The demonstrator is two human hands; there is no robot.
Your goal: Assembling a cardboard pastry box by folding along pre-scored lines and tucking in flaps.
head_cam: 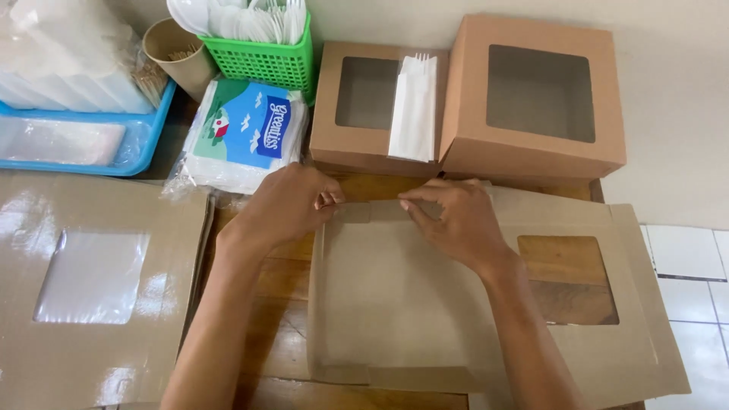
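Left hand: my left hand (pixel 292 203) comes in from the lower left with the forearm slanting up and to the right; knuckles up, fingers curled, thumb and fingertips pinched on the far left corner flap of the flat brown cardboard box blank with a cut-out window (pixel 425 296).
Right hand: my right hand (pixel 456 220) comes in from the lower right, forearm slanting up and to the left; palm down, fingers bent, fingertips pressing and gripping the far folded edge of the same blank, near my left hand.
Box blank, place: it lies on the wooden tabletop (pixel 285 277) right in front of me, between my forearms.
Box blank, axis: its long axis runs left to right; the window sits at the right end, the side walls at the left part are folded partly up.
Behind: two finished brown cardboard boxes with windows (pixel 531 99) stand side by side at the wall; a white wrapped plastic fork (pixel 414 106) lies on the left one.
Left: a shiny flat stack of brown windowed box blanks (pixel 91 281), a pack of white paper napkins (pixel 243 137), a green plastic basket of white cutlery (pixel 266 61).
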